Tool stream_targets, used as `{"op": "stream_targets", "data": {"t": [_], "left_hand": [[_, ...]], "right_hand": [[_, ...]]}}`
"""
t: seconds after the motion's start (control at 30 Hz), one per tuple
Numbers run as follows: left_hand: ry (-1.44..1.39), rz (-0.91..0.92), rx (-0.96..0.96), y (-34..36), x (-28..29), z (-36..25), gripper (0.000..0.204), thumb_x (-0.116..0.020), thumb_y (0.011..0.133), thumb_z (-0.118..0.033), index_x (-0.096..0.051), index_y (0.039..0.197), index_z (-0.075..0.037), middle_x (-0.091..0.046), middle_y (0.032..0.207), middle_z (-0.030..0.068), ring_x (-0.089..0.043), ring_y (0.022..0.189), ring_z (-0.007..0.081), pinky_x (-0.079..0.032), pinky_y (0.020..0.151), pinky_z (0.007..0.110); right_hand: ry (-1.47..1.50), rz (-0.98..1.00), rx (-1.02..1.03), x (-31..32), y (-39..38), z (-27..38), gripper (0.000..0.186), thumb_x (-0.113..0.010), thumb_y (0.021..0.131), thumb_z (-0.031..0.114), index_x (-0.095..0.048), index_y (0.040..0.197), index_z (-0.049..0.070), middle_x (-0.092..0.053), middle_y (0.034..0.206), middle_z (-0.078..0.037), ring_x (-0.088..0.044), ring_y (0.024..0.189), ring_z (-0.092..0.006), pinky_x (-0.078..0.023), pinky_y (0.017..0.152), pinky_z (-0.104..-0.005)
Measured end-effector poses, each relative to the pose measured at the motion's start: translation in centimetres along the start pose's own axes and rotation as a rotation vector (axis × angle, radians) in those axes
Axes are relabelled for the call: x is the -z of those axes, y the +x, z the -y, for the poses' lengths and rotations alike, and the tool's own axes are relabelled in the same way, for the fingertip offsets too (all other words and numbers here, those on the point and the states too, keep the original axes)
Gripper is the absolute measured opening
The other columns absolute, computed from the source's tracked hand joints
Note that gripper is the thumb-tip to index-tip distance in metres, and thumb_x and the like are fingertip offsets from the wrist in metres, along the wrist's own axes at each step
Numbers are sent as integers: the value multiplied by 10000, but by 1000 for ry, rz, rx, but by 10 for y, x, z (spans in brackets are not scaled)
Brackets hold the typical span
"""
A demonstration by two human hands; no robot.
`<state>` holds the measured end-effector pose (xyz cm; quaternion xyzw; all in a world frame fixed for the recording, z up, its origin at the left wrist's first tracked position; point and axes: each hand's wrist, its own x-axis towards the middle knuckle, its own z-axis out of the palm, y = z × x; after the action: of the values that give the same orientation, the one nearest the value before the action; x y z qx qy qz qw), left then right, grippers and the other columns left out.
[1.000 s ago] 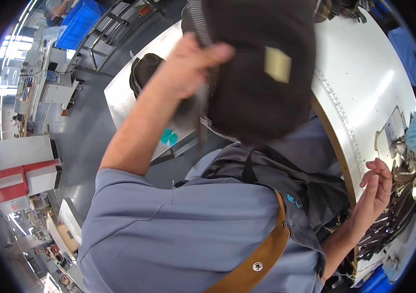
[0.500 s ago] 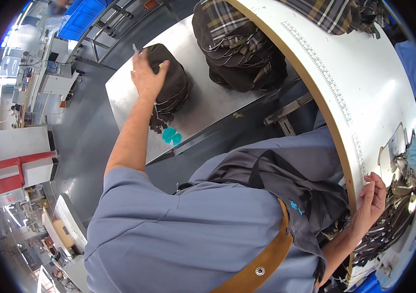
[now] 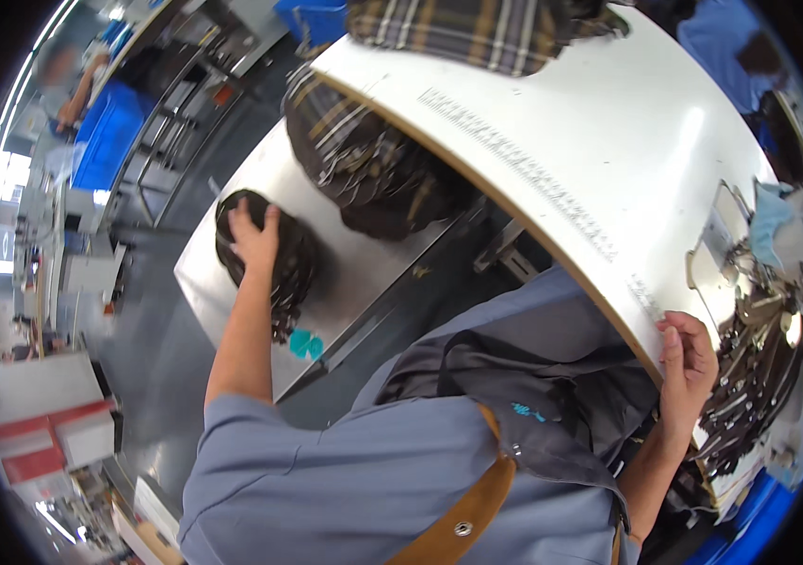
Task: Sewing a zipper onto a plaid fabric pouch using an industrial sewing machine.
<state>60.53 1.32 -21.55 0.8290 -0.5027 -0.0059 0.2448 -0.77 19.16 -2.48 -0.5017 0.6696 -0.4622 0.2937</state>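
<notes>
My left hand (image 3: 255, 237) is stretched out to the left, fingers apart, over the top of a stack of dark fabric pieces (image 3: 296, 268). It appears to rest on the topmost piece. The stack sits on a low metal-topped table (image 3: 218, 301). At the edge of the white worktable (image 3: 599, 179), my right hand (image 3: 689, 367) has its fingers curled and thumb pressed against them. Anything in that pinch is too small or hidden to make out.
A taller pile of dark and plaid fabric pieces (image 3: 345, 155) stands behind the stack. Plaid fabric (image 3: 448, 33) lies on the white worktable's far end. Teal scraps (image 3: 305, 344) lie on the metal table. Many dark strips (image 3: 750, 386) hang at the right. A blue bin (image 3: 109, 137) stands far left.
My head view has turned, so the scene sits differently. My left hand has come down onto the dark stack, with its fingers spread. The right hand remains curled at the worktable's edge.
</notes>
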Motion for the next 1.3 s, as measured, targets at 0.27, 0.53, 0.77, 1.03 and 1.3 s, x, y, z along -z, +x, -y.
{"op": "stream_targets", "data": {"t": [0.27, 0.53, 0.77, 1.03, 1.3], "left_hand": [[-489, -342, -830, -5, 85, -255, 474, -698, 930, -184, -538, 1346, -22, -504, 1455, 160, -457, 1364, 318, -319, 1145, 415], [-720, 317, -1579, -145, 91, -448, 204, -763, 810, -92, -725, 1009, -73, -726, 1081, 80, -666, 1028, 284, -487, 913, 389], [-784, 915, -1674, -247, 74, -522, 216, -769, 834, -102, -704, 1027, -30, -725, 1054, 113, -697, 971, 277, -536, 847, 356], [-769, 780, -1728, -300, 52, -588, 122, -737, 860, -99, -701, 955, -32, -689, 874, 83, -654, 691, 192, -517, 625, 324], [-809, 685, -1724, -329, 52, -609, 180, -752, 848, -95, -706, 1008, -27, -684, 866, 86, -636, 634, 170, -512, 567, 306]], "right_hand": [[109, 21, 62, 2, -4, 12, 151, -644, 958, 69, -674, 1086, -6, -688, 922, -47, -528, 711, -55, -413, 639, -204], [-275, -189, 279, 57, -28, 2, 120, -694, 877, 17, -701, 997, 22, -687, 898, -107, -654, 760, -226, -503, 678, -313], [-493, -492, 391, 107, -58, -10, 123, -715, 831, -7, -702, 949, 24, -706, 902, -93, -675, 797, -257, -505, 693, -334], [-758, -580, 424, 124, -64, -21, 194, -755, 800, 69, -706, 987, 73, -709, 964, -51, -662, 854, -232, -475, 783, -356], [-834, -565, 463, 124, -60, -38, 230, -777, 766, 151, -708, 981, 110, -693, 1049, -15, -633, 975, -219, -422, 861, -384]]}}
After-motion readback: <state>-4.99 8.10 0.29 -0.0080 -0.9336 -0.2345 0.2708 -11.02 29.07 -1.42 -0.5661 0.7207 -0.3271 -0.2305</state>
